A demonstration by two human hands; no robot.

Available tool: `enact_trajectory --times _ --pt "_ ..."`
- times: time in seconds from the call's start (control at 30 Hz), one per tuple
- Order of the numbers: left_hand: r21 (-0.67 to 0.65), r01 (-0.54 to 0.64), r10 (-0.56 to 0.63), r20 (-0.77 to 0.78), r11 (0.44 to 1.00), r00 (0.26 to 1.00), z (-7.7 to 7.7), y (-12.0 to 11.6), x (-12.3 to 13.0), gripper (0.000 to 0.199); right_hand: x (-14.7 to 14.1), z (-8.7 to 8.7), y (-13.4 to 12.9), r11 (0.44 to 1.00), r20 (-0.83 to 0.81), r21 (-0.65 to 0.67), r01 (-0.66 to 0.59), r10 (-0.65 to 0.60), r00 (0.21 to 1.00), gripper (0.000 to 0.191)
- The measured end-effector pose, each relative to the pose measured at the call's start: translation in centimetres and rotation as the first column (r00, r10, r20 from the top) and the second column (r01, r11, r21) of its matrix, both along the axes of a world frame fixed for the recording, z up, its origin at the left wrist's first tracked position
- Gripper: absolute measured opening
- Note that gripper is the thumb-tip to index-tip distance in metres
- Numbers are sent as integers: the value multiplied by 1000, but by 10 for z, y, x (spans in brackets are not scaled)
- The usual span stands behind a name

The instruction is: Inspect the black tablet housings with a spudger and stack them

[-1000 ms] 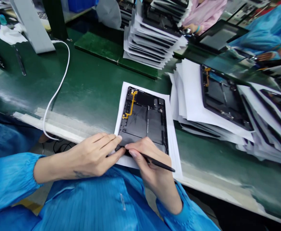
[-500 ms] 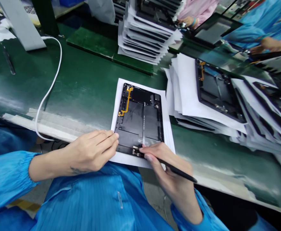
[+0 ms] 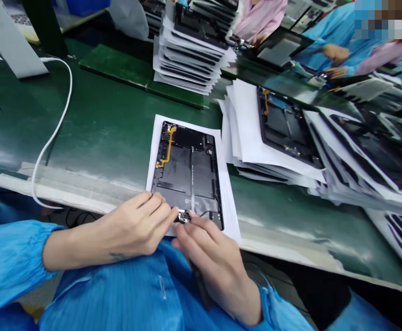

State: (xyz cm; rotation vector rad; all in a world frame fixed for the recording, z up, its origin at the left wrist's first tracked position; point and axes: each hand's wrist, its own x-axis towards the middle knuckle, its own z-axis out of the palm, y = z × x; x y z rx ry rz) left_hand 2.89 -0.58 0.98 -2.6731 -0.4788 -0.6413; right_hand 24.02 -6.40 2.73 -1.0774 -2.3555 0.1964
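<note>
Your left hand (image 3: 140, 226) shifted right, bunched over the black rectangular tablet (image 3: 178, 170); load unclear. Right hand (image 3: 217, 262) holds the slim black tool (image 3: 200, 285), swung nearward.

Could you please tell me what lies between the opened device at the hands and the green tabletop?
White paper lies between the opened device and the green tabletop; in the head view, its edges show around the device.
</note>
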Motion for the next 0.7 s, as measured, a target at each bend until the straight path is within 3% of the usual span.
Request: enact_trajectory --times 0.1,0.17,0.2,0.27,0.37,0.43,0.53,0.6,0.63,0.7 --pt "-17 24 -24 -21 1000 999 -1 -1 -3 32 3 -5 -2 999 -11 41 -34 34 999 18" --pt "-192 41 -26 81 980 996 -1 7 -10 33 8 -12 -2 1000 -197 -28 10 -16 980 21" --pt "-325 29 19 143 945 990 -1 14 -14 37 10 -15 -1 996 -308 -76 46 -68 949 22" --pt "-594 1 176 240 804 955 2 29 -24 47 13 -20 -1 978 -474 -167 126 -192 859 23" --pt "-865 47 366 260 499 894 12 49 -28 63 11 -23 -1 957 -569 -198 211 -288 770 21" --pt "-947 87 450 227 310 864 20 57 -22 69 7 -24 -1 956 -588 -194 219 -292 754 19" --pt "-985 90 564 160 150 810 28 61 -4 67 0 -26 0 964 -653 -172 204 -266 709 19" --pt "-992 63 537 114 112 836 30 68 6 52 -4 -30 6 978 -708 -117 170 -202 677 20" --pt "-990 24 503 90 138 860 30 74 9 45 -5 -31 10 987 -723 -75 140 -151 674 20" --pt "-959 -84 465 53 270 884 33 95 11 40 -5 -33 18 998 -711 40 56 -11 704 24"
